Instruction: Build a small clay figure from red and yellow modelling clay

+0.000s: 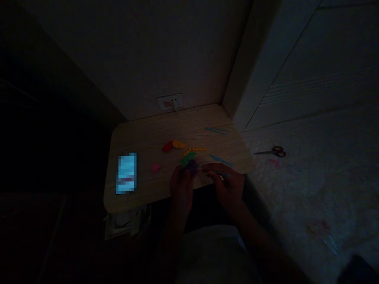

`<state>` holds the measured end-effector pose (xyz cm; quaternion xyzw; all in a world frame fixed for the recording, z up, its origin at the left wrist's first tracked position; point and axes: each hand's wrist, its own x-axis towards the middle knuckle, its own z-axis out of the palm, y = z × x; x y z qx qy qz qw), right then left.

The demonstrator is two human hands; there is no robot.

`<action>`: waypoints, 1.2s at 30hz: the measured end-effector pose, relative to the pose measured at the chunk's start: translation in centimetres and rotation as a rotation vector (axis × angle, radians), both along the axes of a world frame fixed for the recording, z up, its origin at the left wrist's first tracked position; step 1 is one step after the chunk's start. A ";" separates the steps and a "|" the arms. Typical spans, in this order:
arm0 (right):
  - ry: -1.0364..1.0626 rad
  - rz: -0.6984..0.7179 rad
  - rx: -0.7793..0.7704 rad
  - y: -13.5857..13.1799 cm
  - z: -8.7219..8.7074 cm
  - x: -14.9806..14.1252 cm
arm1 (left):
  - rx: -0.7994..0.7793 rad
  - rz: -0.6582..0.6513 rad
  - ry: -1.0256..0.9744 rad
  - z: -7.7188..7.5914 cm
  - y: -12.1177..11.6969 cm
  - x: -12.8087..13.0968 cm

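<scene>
In dim light, my left hand [181, 183] is closed at the near edge of a small wooden table, its fingertips gripping a purple clay piece [192, 167]. Green clay leaves [188, 158] adjoin the purple part at its top. A thin blue modelling tool [220, 172] is pinched in my right hand [226, 181], its tip pointing at the purple clay; whether it touches is too dark to tell. Just beyond lies a beaded yellow clay strand [195, 150]. A blue plastic knife [220, 160] rests by my right hand.
On the table [142, 134] lie red clay [167, 146], orange-yellow clay [179, 144], pink clay [155, 168], more thin blue tools [216, 130] and a lit phone [126, 173]. Scissors [272, 152] lie on the floor at right. A wall socket [169, 102] sits behind the table.
</scene>
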<state>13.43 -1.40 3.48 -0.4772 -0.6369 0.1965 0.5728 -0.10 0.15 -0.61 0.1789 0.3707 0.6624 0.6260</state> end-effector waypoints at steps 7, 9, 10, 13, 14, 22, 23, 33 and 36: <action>0.076 -0.057 -0.084 0.6 -0.3 0.5 | -0.026 -0.125 -0.109 0.1 0.4 -1.2; 0.168 -0.135 -0.143 1.2 -0.7 1.5 | -0.072 -0.204 -0.150 -0.2 0.7 -2.2; 0.214 -0.172 -0.165 1.6 -1.0 2.2 | -0.094 -0.236 -0.160 -0.3 0.8 -2.7; 0.110 -0.241 -0.247 3.2 -2.1 4.8 | -0.123 -0.280 -0.171 -0.9 0.9 -3.8; 0.030 -0.260 -0.279 3.8 -2.5 5.7 | -0.123 -0.282 -0.165 -1.0 0.9 -4.0; -0.415 -0.394 -0.280 7.5 -5.2 9.8 | 0.001 -0.143 0.118 -1.7 1.4 -3.7; -0.437 -0.390 -0.291 7.8 -5.5 9.8 | 0.027 -0.094 0.210 -1.8 1.5 -3.9; -0.453 -0.388 -0.331 9.2 -7.3 9.4 | 0.281 0.051 1.142 -1.8 0.7 -4.8; -0.464 -0.380 -0.319 9.1 -7.2 9.4 | 0.279 0.059 1.177 -2.4 0.9 -4.3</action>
